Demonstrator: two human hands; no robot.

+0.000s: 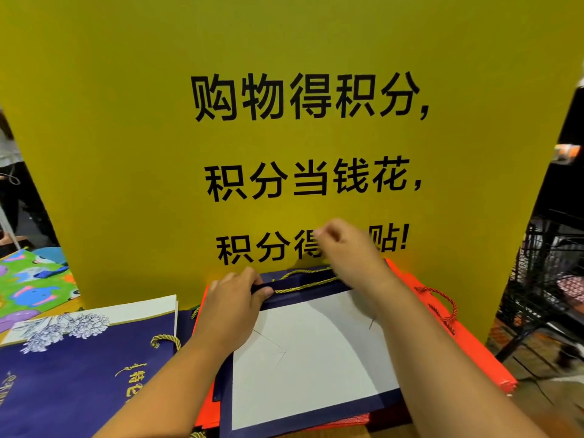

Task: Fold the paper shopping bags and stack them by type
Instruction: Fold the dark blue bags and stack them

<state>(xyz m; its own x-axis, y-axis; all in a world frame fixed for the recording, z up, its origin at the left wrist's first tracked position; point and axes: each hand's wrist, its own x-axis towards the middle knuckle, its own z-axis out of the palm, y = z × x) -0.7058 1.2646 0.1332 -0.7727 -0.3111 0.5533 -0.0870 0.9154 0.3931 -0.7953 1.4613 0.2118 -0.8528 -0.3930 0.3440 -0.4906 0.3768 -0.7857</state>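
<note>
Navy bag [309,349] is lying flat, white panel facing up, on top of the red bag stack [467,349]. The red stack is sticking out past it on the right and at the near edge.

Left hand [235,303]: grip is closing on the navy top rim of the bag, with the thumb on top and fingers curling over the edge, right beside the gold rope handle [303,287]. The handle is lying along the rim between the two hands.

Right hand [347,251] is hovering over the far right corner of the rim with fingers curled and thumb against fingertips. It's motion-blurred, so I cannot tell whether that grip is holding the rope or nothing.

A second stack of navy floral bags [72,374] is lying flat to the left, just beside the red stack, gold handle showing. A green cartoon-print bag [31,279] is sitting further left, behind it.

A yellow sign [126,137] with black text is standing upright directly behind the bags. A black wire rack [543,279] is standing off to the right.
</note>
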